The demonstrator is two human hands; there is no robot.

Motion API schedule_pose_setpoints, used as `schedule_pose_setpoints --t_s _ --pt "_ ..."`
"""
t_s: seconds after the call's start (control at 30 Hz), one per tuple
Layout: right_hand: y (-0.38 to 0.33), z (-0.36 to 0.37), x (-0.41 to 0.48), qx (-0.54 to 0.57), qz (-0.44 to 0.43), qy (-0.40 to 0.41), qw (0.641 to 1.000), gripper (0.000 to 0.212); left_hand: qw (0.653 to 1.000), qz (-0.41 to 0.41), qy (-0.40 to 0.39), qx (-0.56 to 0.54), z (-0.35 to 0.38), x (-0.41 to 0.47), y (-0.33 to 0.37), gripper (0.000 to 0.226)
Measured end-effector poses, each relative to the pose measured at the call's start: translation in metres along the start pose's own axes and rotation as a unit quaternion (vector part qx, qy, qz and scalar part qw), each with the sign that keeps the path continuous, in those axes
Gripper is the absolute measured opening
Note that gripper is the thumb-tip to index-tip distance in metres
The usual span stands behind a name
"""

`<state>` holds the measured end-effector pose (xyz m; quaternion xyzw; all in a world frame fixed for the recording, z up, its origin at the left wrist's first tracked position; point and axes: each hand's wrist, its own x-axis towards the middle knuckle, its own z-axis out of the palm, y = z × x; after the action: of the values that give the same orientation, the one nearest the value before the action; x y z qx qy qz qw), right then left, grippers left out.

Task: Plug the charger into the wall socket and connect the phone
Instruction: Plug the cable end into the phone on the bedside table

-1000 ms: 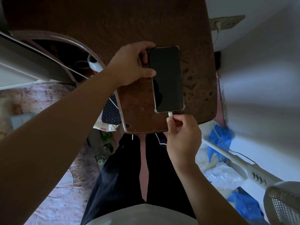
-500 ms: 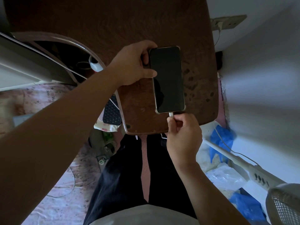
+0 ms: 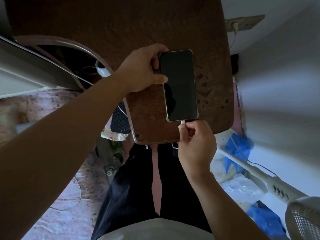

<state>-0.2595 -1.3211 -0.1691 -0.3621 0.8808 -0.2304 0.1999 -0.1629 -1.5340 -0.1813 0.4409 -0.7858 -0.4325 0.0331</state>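
Dim room, brown worktop (image 3: 121,28) by a white wall: phone-connection step in hand.
Phone (image 3: 179,84) lies flat on worktop, screen dark. Left hand (image 3: 142,70) clamped on its top-left edge, steadying it. Right hand (image 3: 195,142) pinches white cable plug (image 3: 182,122) at the phone's bottom port; plug looks seated or nearly so, can't tell fully. Wall socket (image 3: 245,23) already has a cord in it, charger likely plugged. Next: firm straight push, then check the screen wakes.
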Motion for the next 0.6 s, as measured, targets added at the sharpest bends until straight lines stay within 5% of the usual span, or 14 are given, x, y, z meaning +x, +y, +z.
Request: schedule_pose_setpoints --t_s 0.6 --pt "0.0023 -0.0068 0.0058 -0.007 -0.027 -0.024 0.999 0.011 1.0 0.008 0.001 -0.007 0.0002 0.0004 -0.004 0.07"
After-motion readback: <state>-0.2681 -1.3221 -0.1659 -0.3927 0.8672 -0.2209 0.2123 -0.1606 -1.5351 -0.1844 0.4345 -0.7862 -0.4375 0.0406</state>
